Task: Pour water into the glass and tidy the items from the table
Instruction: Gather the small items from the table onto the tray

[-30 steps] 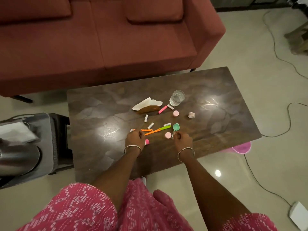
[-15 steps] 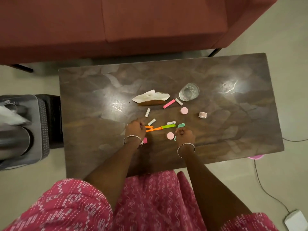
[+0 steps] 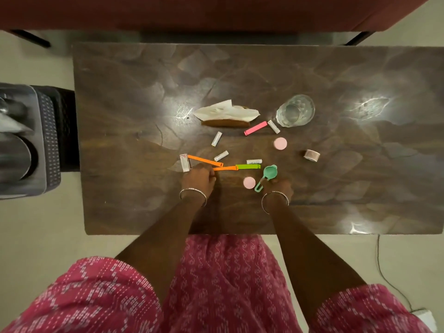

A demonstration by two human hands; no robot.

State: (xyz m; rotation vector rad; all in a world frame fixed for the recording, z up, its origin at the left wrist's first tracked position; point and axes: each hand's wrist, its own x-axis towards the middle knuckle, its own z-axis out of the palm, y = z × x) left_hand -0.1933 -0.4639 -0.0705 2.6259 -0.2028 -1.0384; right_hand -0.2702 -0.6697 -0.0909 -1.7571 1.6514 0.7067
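A clear glass (image 3: 295,110) with water stands on the dark table (image 3: 360,176). My left hand (image 3: 199,176) pinches the near end of an orange strip (image 3: 225,168), joined to a green strip (image 3: 248,166). A second orange strip (image 3: 204,160) lies just behind it. My right hand (image 3: 278,186) holds the handle of a small green scoop (image 3: 266,176). Two pink caps (image 3: 249,182) (image 3: 280,143), a pink strip (image 3: 255,128), several small white tubes (image 3: 216,138), a tape roll (image 3: 311,155) and a tissue on a brown holder (image 3: 227,114) lie scattered.
A red sofa (image 3: 216,10) runs along the table's far side. A grey basket with a steel vessel (image 3: 26,145) stands on the floor at the left. A cable (image 3: 384,272) trails across the floor at the lower right.
The view has tipped down and closed in over the table. Both hands stay at the same items, the left on the orange strip and the right on the green scoop.
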